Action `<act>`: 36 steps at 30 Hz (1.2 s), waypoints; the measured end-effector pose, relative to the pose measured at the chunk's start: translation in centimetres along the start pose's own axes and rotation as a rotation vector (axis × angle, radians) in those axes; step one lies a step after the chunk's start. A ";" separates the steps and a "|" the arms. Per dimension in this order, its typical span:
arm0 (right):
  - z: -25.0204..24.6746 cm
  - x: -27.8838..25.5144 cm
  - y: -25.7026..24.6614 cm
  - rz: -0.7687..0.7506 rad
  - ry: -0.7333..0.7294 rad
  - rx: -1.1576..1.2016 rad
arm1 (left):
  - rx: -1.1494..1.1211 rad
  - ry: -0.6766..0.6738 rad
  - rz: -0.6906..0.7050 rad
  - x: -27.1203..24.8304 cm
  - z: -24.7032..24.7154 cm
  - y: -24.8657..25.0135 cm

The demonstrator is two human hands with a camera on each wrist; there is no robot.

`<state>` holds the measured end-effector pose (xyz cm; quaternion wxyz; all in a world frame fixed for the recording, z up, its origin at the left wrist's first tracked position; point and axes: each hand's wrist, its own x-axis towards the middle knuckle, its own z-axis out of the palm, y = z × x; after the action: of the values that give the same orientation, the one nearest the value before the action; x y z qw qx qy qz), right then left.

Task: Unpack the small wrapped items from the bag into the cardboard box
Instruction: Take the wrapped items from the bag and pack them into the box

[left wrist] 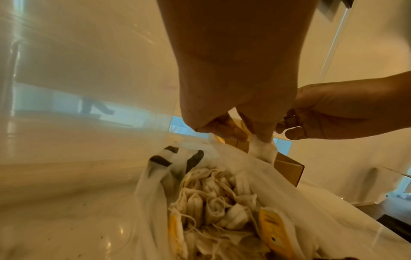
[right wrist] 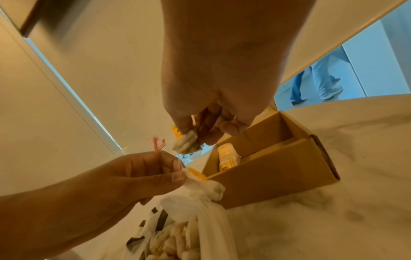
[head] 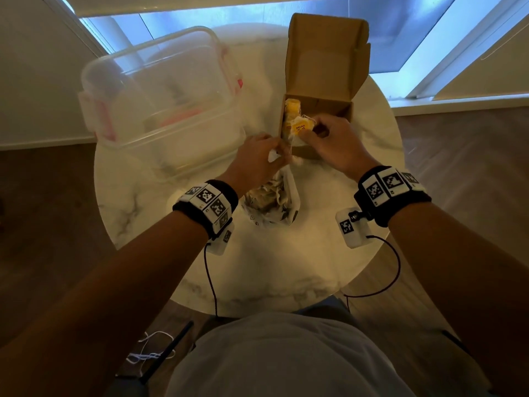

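A small bundle of tea bags [right wrist: 186, 144] is pinched between the thumb and fingertips of the right hand [head: 333, 141], and it is held just above the near left corner of the box [head: 317, 108]. A yellow tag [head: 300, 126] is seen beside those fingers from the head view. The knotted top of the bag [left wrist: 262, 153] is pinched between thumb and forefinger of the left hand [head: 256, 160], so that the bag's mouth is kept up and open just in front of the box; a yellow tag appears to be caught in the same pinch.

Inside the box, one upright stack of yellow-tagged tea bags [head: 291, 110] is already stood against the left wall, and the rest of the floor is seen bare. The bag, by contrast, is shown still crowded with pale tea bags and strings [left wrist: 213, 202].

The task is therefore judged to be at an early stage: a first portion is packed, a second is about to be lowered in, and most of the contents are left to be moved. An empty clear tub [head: 160, 101] is stood to the left on the marble table [head: 272, 267].
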<state>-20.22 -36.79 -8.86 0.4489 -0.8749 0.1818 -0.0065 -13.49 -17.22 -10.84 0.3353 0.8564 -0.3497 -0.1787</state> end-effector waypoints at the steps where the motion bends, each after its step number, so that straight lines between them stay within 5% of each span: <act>1: -0.3 -0.1 -0.1 -0.003 0.027 -0.014 | -0.005 0.014 0.013 -0.2 -0.4 0.1; 9: -0.3 -0.8 0.4 -0.090 -0.026 -0.103 | -0.213 0.068 0.040 -0.7 -3.0 1.2; 15: -0.1 -1.0 0.2 -0.172 -0.145 -0.129 | -0.087 0.051 0.026 0.6 -2.5 0.9; 36: 0.3 2.9 2.0 0.004 -0.121 -0.026 | -0.122 0.190 0.058 5.8 -0.2 -0.3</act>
<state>-18.11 -38.56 -11.00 0.4476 -0.8791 0.1560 0.0495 -9.22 -21.14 -11.36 0.4233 0.8369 -0.3297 -0.1080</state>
